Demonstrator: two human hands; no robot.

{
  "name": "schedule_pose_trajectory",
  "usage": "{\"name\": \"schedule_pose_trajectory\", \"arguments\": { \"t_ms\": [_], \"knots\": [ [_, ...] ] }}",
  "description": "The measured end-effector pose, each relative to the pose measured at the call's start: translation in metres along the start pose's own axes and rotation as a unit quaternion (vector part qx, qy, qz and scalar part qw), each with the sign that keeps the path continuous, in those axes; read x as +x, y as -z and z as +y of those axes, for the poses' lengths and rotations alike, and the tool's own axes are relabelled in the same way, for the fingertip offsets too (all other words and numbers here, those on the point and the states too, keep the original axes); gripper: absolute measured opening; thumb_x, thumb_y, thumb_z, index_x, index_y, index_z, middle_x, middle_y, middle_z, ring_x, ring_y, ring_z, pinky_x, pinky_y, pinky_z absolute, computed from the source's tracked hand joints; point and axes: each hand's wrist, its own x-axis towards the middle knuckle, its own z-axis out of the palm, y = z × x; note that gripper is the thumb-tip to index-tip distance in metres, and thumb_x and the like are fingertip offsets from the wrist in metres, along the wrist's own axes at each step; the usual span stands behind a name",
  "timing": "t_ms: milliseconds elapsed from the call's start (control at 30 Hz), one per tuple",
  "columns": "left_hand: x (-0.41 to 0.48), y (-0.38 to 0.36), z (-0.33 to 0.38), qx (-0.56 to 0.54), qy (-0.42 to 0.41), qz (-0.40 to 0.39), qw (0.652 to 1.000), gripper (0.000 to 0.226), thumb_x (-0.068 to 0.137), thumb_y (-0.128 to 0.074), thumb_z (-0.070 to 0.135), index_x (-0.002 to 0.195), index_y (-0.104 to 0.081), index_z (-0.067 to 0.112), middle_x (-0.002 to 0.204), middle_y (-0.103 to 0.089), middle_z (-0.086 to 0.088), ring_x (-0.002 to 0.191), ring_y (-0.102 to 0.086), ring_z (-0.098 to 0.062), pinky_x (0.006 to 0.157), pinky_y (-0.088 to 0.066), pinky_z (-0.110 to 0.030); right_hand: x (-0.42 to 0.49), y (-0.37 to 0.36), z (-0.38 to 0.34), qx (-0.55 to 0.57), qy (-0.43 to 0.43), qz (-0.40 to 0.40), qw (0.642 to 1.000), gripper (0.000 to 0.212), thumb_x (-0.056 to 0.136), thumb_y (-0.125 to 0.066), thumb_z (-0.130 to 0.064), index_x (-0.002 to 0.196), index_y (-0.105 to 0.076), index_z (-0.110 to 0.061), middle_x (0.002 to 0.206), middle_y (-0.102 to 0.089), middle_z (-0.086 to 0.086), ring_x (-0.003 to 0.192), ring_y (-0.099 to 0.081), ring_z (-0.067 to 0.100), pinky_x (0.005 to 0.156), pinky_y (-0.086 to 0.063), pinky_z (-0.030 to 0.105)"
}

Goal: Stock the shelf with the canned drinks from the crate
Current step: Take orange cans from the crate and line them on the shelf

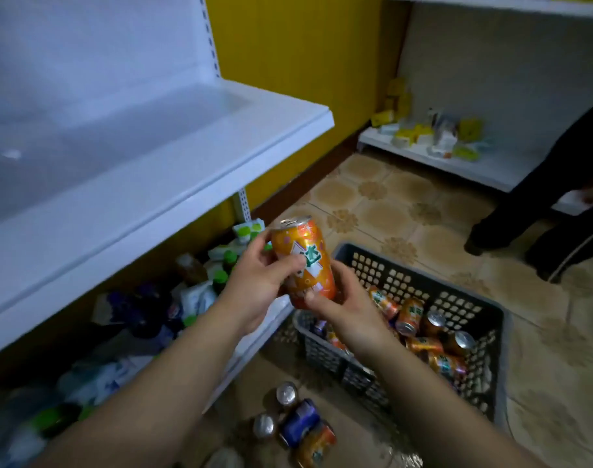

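Now I hold one orange can [303, 261] in both hands, between the white shelf [173, 170] and the crate [423, 282].
My left hand [254, 285] wraps its side while my right hand [339, 305] pinches its base. It leans slightly, so I would straighten it, let one hand carry it, and set it far back, label outward, leaving room for the others.

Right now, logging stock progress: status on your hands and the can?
Left grip and right grip both on orange can. More cans in grey crate. Nothing blocking white shelf.
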Motion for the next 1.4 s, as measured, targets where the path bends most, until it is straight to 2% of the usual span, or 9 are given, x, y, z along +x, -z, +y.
{"name": "schedule_pose_trajectory", "arguments": {
  "t_ms": [133, 233, 333, 533, 667, 833, 933, 1167, 1400],
  "knots": [
    [-0.046, 0.038, 0.064, 0.051, -0.089, 0.058, 0.993, 0.042, 0.081, -0.067, -0.003, 0.103, -0.056, 0.031, 0.099, -0.069, -0.003, 0.089, -0.068, -0.021, 0.068, -0.055, -0.034, -0.012, -0.051, -0.059, -0.102, 0.105, -0.067, 0.987, 0.076, 0.072, -0.084, -0.026, 0.135, -0.042, -0.036, 0.120, -0.059, -0.008, 0.099, -0.064, 0.001, 0.079, -0.055, 0.023],
    [-0.086, 0.072, 0.101, 0.085, -0.138, 0.103, 0.981, 0.049, 0.076, -0.073, 0.003, 0.112, -0.055, 0.032, 0.103, -0.068, -0.005, 0.093, -0.067, -0.022, 0.074, -0.057, -0.037, -0.027, -0.096, -0.087, -0.148, 0.153, -0.112, 0.971, 0.065, 0.076, -0.081, -0.023, 0.121, -0.041, -0.048, 0.113, -0.059, -0.017, 0.095, -0.062, -0.008, 0.083, -0.054, 0.021],
    [-0.127, 0.109, 0.127, 0.096, -0.168, 0.156, 0.969, 0.054, 0.080, -0.070, 0.000, 0.121, -0.050, 0.029, 0.101, -0.066, 0.000, 0.087, -0.067, -0.018, 0.070, -0.055, -0.033, -0.042, -0.144, -0.106, -0.188, 0.197, -0.154, 0.950, 0.060, 0.076, -0.080, -0.022, 0.121, -0.044, -0.040, 0.106, -0.061, -0.021, 0.090, -0.060, -0.014, 0.074, -0.046, 0.008],
    [-0.203, 0.186, 0.149, 0.098, -0.181, 0.256, 0.944, 0.051, 0.082, -0.068, 0.001, 0.123, -0.050, 0.027, 0.110, -0.066, -0.002, 0.088, -0.067, -0.013, 0.062, -0.056, -0.027, -0.062, -0.243, -0.120, -0.285, 0.245, -0.238, 0.896, 0.064, 0.076, -0.077, -0.036, 0.130, -0.042, -0.034, 0.119, -0.061, -0.012, 0.107, -0.060, 0.008, 0.092, -0.050, 0.032],
    [-0.239, 0.236, 0.144, 0.105, -0.177, 0.333, 0.920, 0.053, 0.080, -0.071, 0.006, 0.127, -0.051, 0.024, 0.117, -0.064, -0.004, 0.104, -0.063, -0.018, 0.086, -0.054, -0.039, -0.067, -0.292, -0.115, -0.396, 0.243, -0.282, 0.840, 0.093, 0.079, -0.072, -0.049, 0.153, -0.022, -0.022, 0.151, -0.038, 0.001, 0.136, -0.039, 0.017, 0.107, -0.037, 0.032],
    [-0.247, 0.273, 0.134, 0.069, -0.185, 0.390, 0.899, 0.063, 0.079, -0.073, 0.004, 0.133, -0.046, 0.024, 0.122, -0.061, -0.003, 0.112, -0.058, -0.021, 0.098, -0.047, -0.049, -0.056, -0.321, -0.110, -0.589, 0.337, -0.236, 0.696, 0.079, 0.085, -0.050, -0.069, 0.147, -0.034, -0.024, 0.150, -0.037, 0.002, 0.136, -0.034, 0.022, 0.112, -0.025, 0.038],
    [-0.235, 0.283, 0.138, 0.094, -0.183, 0.371, 0.905, 0.060, 0.082, -0.071, 0.004, 0.130, -0.045, 0.028, 0.118, -0.060, 0.004, 0.115, -0.055, -0.019, 0.097, -0.045, -0.042, -0.039, -0.320, -0.114, -0.642, 0.329, -0.226, 0.655, 0.071, 0.085, -0.037, -0.076, 0.140, -0.038, -0.031, 0.149, -0.034, 0.002, 0.139, -0.026, 0.024, 0.114, -0.018, 0.044],
    [-0.187, 0.305, 0.145, 0.164, -0.162, 0.336, 0.913, 0.079, 0.078, -0.077, 0.014, 0.139, -0.035, 0.039, 0.118, -0.058, 0.015, 0.115, -0.055, -0.015, 0.102, -0.044, -0.050, -0.020, -0.315, -0.109, -0.680, 0.325, -0.198, 0.627, 0.104, 0.060, -0.001, -0.094, 0.144, -0.023, -0.037, 0.152, -0.023, 0.003, 0.140, -0.016, 0.027, 0.113, -0.015, 0.050],
    [-0.144, 0.324, 0.143, 0.203, -0.182, 0.405, 0.873, 0.092, 0.075, -0.080, 0.019, 0.144, -0.024, 0.042, 0.127, -0.057, 0.009, 0.116, -0.056, -0.020, 0.099, -0.047, -0.048, -0.009, -0.314, -0.109, -0.674, 0.335, -0.211, 0.624, 0.109, 0.057, 0.002, -0.094, 0.149, -0.012, -0.038, 0.162, -0.008, 0.004, 0.148, -0.003, 0.027, 0.117, -0.007, 0.054]
  ]
}}
